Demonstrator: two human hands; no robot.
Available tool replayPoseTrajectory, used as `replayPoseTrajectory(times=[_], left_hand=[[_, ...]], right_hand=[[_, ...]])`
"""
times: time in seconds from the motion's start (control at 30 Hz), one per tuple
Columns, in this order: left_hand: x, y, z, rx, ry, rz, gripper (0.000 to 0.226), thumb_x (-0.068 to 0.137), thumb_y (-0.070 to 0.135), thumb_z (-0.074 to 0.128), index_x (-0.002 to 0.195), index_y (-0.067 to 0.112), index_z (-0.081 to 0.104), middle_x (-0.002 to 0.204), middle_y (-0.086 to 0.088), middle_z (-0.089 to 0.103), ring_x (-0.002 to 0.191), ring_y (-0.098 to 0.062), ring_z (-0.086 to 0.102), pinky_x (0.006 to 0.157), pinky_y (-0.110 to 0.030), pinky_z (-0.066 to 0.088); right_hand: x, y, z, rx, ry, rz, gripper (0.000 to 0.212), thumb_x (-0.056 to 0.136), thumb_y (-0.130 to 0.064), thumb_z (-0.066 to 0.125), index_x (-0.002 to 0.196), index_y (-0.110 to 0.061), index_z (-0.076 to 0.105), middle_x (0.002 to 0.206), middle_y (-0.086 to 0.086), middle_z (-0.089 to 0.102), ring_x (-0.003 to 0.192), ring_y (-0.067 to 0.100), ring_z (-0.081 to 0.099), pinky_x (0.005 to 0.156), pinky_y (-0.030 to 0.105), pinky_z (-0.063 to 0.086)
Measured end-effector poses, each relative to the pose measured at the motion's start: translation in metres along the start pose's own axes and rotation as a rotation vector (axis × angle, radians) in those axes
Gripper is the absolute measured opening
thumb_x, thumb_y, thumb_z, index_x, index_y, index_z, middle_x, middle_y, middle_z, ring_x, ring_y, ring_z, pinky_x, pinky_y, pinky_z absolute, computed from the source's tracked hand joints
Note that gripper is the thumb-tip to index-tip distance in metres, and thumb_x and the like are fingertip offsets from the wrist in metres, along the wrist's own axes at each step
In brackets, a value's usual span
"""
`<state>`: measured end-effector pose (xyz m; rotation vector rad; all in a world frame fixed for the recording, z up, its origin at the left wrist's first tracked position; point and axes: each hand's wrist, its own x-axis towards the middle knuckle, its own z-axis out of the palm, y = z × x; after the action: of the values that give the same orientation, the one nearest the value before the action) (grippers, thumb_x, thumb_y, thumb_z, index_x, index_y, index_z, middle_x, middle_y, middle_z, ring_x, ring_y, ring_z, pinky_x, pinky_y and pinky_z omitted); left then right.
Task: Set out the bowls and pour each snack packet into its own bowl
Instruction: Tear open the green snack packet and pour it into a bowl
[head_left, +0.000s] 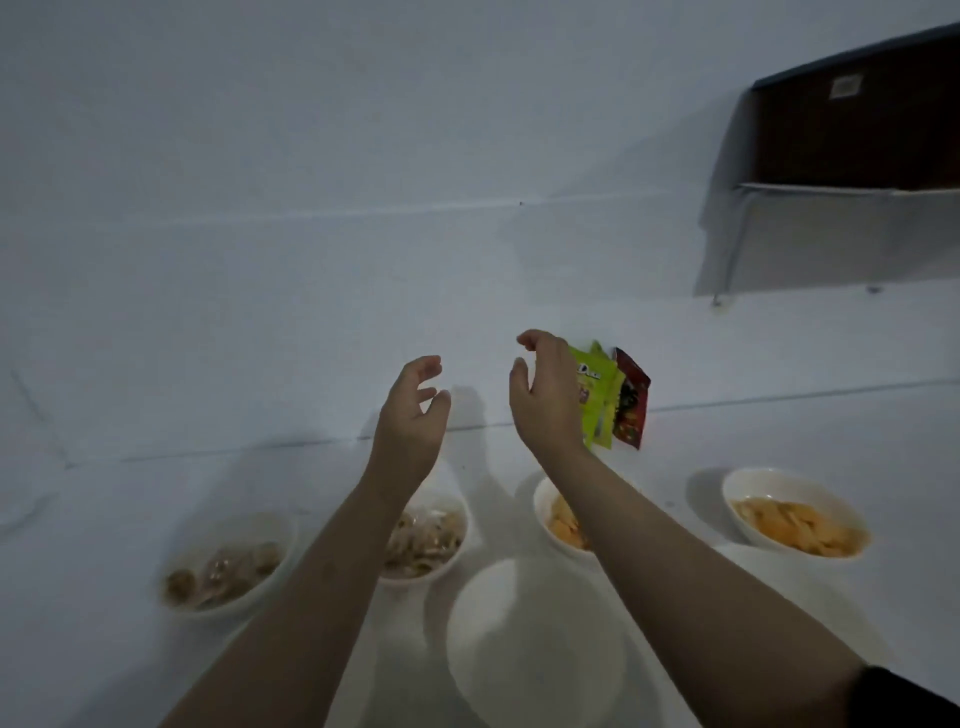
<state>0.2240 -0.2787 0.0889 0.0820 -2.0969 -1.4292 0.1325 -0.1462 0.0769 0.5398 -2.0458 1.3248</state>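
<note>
Both my hands are raised above a white table with fingers loosely curled, holding nothing. My left hand (413, 410) hovers over the back of the table. My right hand (545, 395) is just left of a green snack packet (600, 400) and a red packet (631, 402), which stand upright by the wall. Four white bowls hold snacks: a left bowl (223, 566) with brown pieces, a second bowl (431, 540) partly behind my left forearm, a third bowl (561, 522) with orange chips under my right forearm, and a right bowl (795, 519) with orange chips. An empty white bowl (535, 644) sits nearest me.
A dark brown box (857, 119) rests on a metal wall shelf (831, 189) at the upper right. The white wall (311, 208) rises directly behind the table (779, 426).
</note>
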Motion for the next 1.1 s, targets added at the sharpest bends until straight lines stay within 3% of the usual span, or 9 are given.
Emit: replayPoseTrajectory(times=[0.13, 0.37, 0.53, 0.7, 0.87, 0.93, 1.03, 1.1], left_hand=[[0.045, -0.017, -0.001, -0.007, -0.043, -0.112, 0.034, 0.097, 0.012, 0.050, 0.130, 0.022, 0.052, 0.131, 0.008, 0.056, 0.112, -0.013, 0.055, 0.082, -0.016, 0.035], [0.101, -0.041, 0.018, 0.033, -0.126, -0.234, 0.037, 0.096, 0.015, 0.050, 0.132, 0.024, 0.050, 0.133, 0.009, 0.056, 0.105, -0.008, 0.053, 0.090, -0.023, 0.035], [0.121, -0.055, 0.034, -0.010, -0.129, -0.277, 0.034, 0.095, 0.013, 0.051, 0.129, 0.021, 0.053, 0.131, 0.004, 0.058, 0.114, -0.015, 0.055, 0.103, -0.038, 0.045], [0.126, -0.070, 0.044, 0.007, -0.125, -0.309, 0.035, 0.095, 0.013, 0.050, 0.129, 0.023, 0.052, 0.131, 0.008, 0.057, 0.100, -0.008, 0.056, 0.094, -0.034, 0.047], [0.116, -0.075, 0.049, 0.018, -0.109, -0.356, 0.036, 0.095, 0.014, 0.050, 0.129, 0.025, 0.052, 0.131, 0.009, 0.057, 0.112, -0.012, 0.055, 0.102, -0.037, 0.045], [0.113, -0.074, 0.051, 0.026, -0.107, -0.364, 0.035, 0.095, 0.014, 0.050, 0.129, 0.024, 0.052, 0.131, 0.009, 0.057, 0.116, -0.014, 0.054, 0.105, -0.040, 0.044], [0.109, -0.071, 0.054, 0.016, -0.100, -0.370, 0.034, 0.096, 0.014, 0.050, 0.128, 0.023, 0.053, 0.130, 0.007, 0.058, 0.118, -0.016, 0.054, 0.106, -0.043, 0.044], [0.106, -0.068, 0.054, 0.006, -0.097, -0.375, 0.033, 0.096, 0.014, 0.049, 0.128, 0.023, 0.053, 0.130, 0.007, 0.057, 0.117, -0.015, 0.054, 0.106, -0.043, 0.044]], right_hand=[[0.042, 0.040, 0.023, -0.326, -0.074, 0.090, 0.038, 0.094, -0.010, 0.048, 0.131, -0.008, 0.053, 0.135, 0.012, 0.051, 0.123, 0.032, 0.047, 0.101, 0.041, 0.040], [0.091, 0.087, 0.034, -0.824, -0.406, 0.325, 0.054, 0.100, -0.021, 0.042, 0.151, -0.012, 0.025, 0.160, 0.007, 0.021, 0.147, 0.032, 0.017, 0.110, 0.051, 0.029], [0.109, 0.121, 0.040, -1.130, -0.559, 0.298, 0.057, 0.092, -0.021, 0.047, 0.146, -0.010, 0.030, 0.142, 0.009, 0.047, 0.137, 0.033, 0.030, 0.112, 0.053, 0.027], [0.110, 0.141, 0.043, -1.231, -0.520, 0.208, 0.053, 0.091, -0.023, 0.050, 0.140, -0.011, 0.037, 0.138, 0.010, 0.044, 0.132, 0.032, 0.035, 0.111, 0.051, 0.030], [0.112, 0.157, 0.042, -1.220, -0.625, 0.224, 0.071, 0.095, -0.026, 0.046, 0.155, -0.013, 0.011, 0.153, 0.011, 0.031, 0.145, 0.036, 0.020, 0.114, 0.057, 0.020], [0.112, 0.157, 0.042, -1.217, -0.605, 0.237, 0.067, 0.094, -0.023, 0.049, 0.153, -0.013, 0.019, 0.149, 0.011, 0.039, 0.144, 0.036, 0.024, 0.113, 0.056, 0.021], [0.108, 0.150, 0.040, -1.205, -0.578, 0.125, 0.033, 0.095, -0.015, 0.049, 0.127, -0.013, 0.050, 0.125, 0.007, 0.058, 0.125, 0.031, 0.049, 0.100, 0.046, 0.039], [0.104, 0.146, 0.039, -1.068, -0.581, 0.107, 0.021, 0.095, -0.008, 0.048, 0.114, -0.012, 0.054, 0.111, 0.006, 0.061, 0.103, 0.028, 0.062, 0.072, 0.037, 0.047]])
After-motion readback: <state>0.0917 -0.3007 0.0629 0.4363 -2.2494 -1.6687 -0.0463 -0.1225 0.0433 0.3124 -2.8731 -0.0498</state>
